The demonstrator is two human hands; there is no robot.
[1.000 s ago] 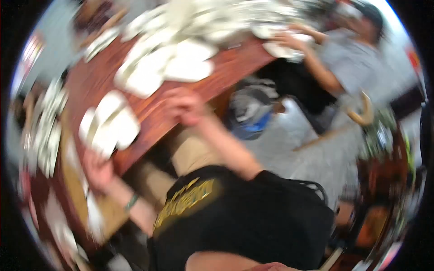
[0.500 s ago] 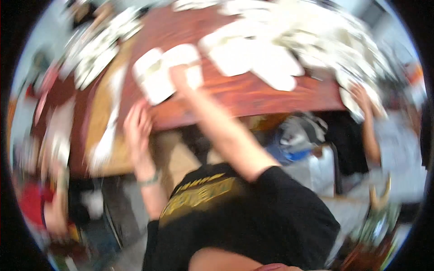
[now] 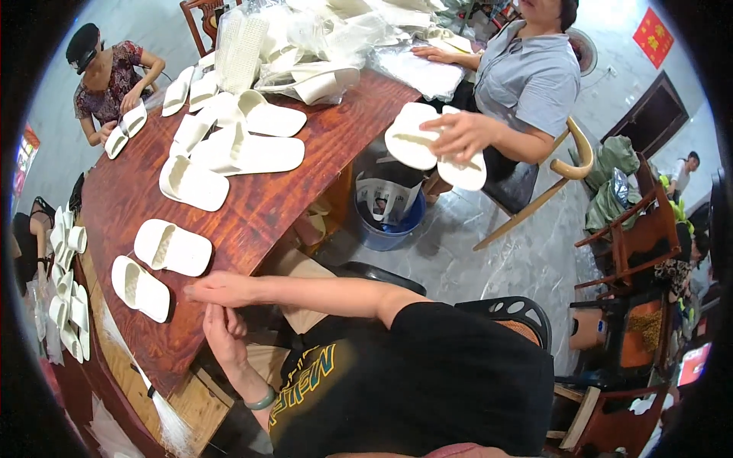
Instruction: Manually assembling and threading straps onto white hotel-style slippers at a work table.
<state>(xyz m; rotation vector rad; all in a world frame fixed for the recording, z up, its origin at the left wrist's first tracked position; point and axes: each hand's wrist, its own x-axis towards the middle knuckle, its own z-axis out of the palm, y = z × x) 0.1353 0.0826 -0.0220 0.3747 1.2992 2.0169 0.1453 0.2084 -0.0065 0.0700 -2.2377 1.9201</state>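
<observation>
Right hand (image 3: 225,288) off slippers (image 3: 191,252), now by left hand (image 3: 225,336); bunched fingers (image 3: 200,292) just beside slippers.

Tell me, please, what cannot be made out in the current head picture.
Head view: whether the right hand or left hand pinches something small; their closeness hides it.
Head view: undersides of the two nearest slippers, hidden by the tabletop.
Head view: the inside bottom of the blue bucket, hidden by its contents.
Head view: part of the slipper pair opposite, covered by the co-worker's hand.
</observation>
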